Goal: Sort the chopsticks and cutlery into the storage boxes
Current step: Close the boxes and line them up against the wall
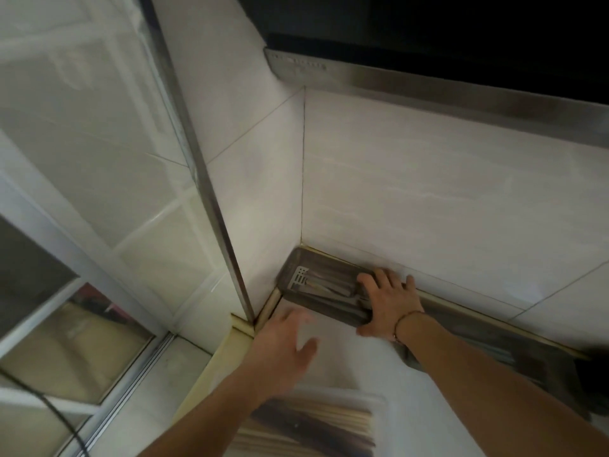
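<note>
A grey storage box (pixel 296 263) with cutlery (pixel 329 286) lying inside sits in the back corner of the white counter, against the tiled wall. My right hand (pixel 387 301) grips its right end, fingers over the rim and thumb on the near side. A second grey box (pixel 534 361) lies further right along the wall, partly hidden by my right forearm. My left hand (pixel 283 347) hovers open above the counter just in front of the first box, touching nothing. A white tray (pixel 372 399) holding several dark and pale chopsticks (pixel 306 427) sits at the near edge.
Tiled walls meet at the corner behind the box. A steel range hood (pixel 428 87) hangs overhead at the top right. A metal door frame (pixel 214 206) and glass sliding door stand to the left. A black cable (pixel 56 410) crosses the lower left.
</note>
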Motion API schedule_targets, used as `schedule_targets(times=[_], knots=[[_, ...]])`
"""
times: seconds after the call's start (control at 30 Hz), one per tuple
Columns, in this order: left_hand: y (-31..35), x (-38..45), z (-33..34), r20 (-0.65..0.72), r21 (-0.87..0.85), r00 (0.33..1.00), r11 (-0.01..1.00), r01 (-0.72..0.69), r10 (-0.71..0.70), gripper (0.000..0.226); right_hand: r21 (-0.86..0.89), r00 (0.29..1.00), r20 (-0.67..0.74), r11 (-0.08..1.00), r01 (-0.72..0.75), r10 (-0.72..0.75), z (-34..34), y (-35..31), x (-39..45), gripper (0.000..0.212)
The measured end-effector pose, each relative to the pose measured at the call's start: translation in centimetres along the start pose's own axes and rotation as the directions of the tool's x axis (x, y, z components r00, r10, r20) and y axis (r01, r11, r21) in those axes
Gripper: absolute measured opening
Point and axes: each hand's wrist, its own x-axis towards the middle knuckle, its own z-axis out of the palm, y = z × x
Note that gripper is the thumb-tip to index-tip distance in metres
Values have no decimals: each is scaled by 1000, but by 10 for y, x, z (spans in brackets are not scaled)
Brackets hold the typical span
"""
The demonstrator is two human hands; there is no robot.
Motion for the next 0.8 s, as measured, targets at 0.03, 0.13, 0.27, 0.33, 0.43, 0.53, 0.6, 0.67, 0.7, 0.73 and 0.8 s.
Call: schedule_targets(times=[0.03, 0.13, 0.27, 0.33, 0.43, 0.53, 0.6, 0.67, 0.7, 0.73, 0.8], knots=[[-6, -16, -4, -1, 164, 990, 976, -142, 144, 42, 0, 1000, 3, 1000, -7, 7, 3, -1, 1, 104], [-33, -65, 0, 17, 373, 934, 864, -338, 357, 41, 15, 999, -36, 1000, -5, 5, 9, -2, 3, 101], [-75, -99, 29, 68, 570, 896, 719, -397, 440, 36, 38, 997, -76, 999, 6, -3, 10, -1, 5, 100], [-88, -107, 40, 65, 626, 895, 681, -381, 442, 41, 46, 996, -87, 999, 11, -7, 10, -2, 2, 99], [-105, -113, 50, 66, 662, 918, 672, -333, 390, 55, 51, 995, -95, 999, -11, 15, 12, -9, -5, 98], [-119, -121, 54, 38, 705, 917, 640, -306, 397, 59, -30, 996, -86, 999, -32, 29, 13, -19, -21, 97], [-125, -130, 51, 2, 709, 917, 646, -282, 399, 59, -83, 995, -93, 996, -44, 36, 13, -28, -35, 96], [-130, -140, 44, -46, 703, 918, 666, -251, 394, 58, -111, 995, -89, 992, -56, 46, 13, -39, -50, 95], [-133, -144, 39, -50, 694, 921, 677, -245, 385, 57, -111, 995, -83, 992, -62, 52, 14, -44, -57, 95], [-134, -149, 36, -41, 684, 924, 685, -252, 381, 55, -103, 995, -87, 993, -64, 55, 16, -50, -65, 95], [-139, -154, 31, -20, 674, 928, 691, -262, 372, 52, -80, 994, -98, 995, -66, 58, 23, -61, -82, 95]])
